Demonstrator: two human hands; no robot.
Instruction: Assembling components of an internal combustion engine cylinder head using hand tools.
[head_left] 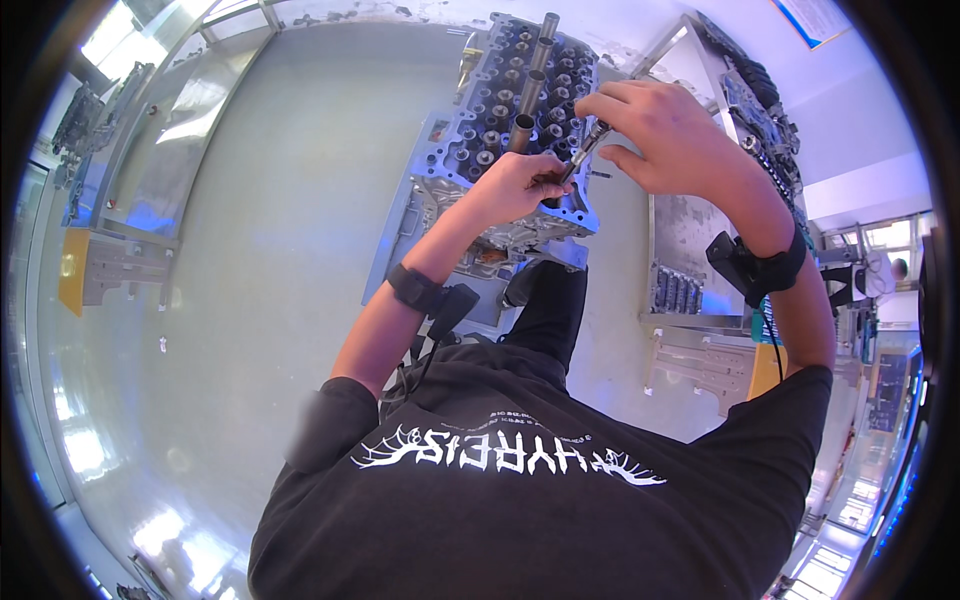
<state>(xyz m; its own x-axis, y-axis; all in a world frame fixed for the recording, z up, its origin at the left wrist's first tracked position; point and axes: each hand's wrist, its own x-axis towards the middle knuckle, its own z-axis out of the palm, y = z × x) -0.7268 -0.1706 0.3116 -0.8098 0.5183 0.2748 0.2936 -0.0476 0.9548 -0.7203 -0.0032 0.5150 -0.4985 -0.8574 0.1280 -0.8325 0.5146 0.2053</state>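
An engine cylinder head [490, 110] stands in front of me, with rows of valve springs and three upright metal tubes [522, 132] along its middle. Over its near right corner leans a slim, shiny socket tool [585, 151] with a dark upper end. My right hand [655, 130] curls its fingers around that upper end, thumb a little apart. Lower down, my left hand [518, 188] pinches the tool close to its bottom end, resting by the head's near edge. What the tool's tip sits on is hidden by my left fingers.
Metal workbenches with engine parts stand at the left [205, 110] and right [680, 235]. Dark bands with small devices sit on my left wrist [415, 288] and right forearm [775, 270]. Another person [872, 275] is far off at the right.
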